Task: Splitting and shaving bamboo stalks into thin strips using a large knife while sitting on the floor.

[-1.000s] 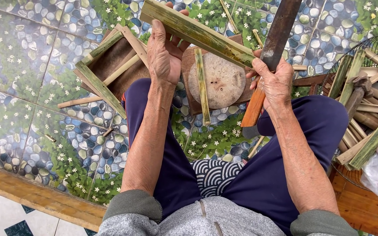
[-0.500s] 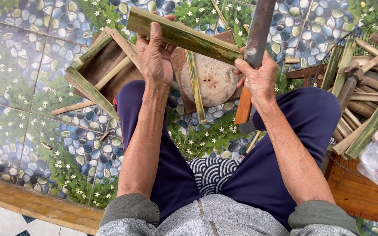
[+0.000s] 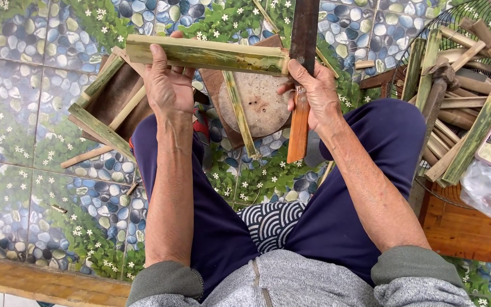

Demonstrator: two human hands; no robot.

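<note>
Above the patterned floor mat point(image 3: 24, 170), over its far edge, the split bamboo piece point(image 3: 206, 55) lies crosswise, the left hand point(image 3: 167, 85) clamped on its left part; the right hand point(image 3: 313, 94) grips the wooden-handled cleaver point(image 3: 301, 85) at its right end.

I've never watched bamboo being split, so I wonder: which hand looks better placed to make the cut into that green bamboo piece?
Probably the right hand: its grip is on the long dark blade with the orange wooden handle, set at the bamboo's end. The left hand only steadies the green split bamboo length.
</note>
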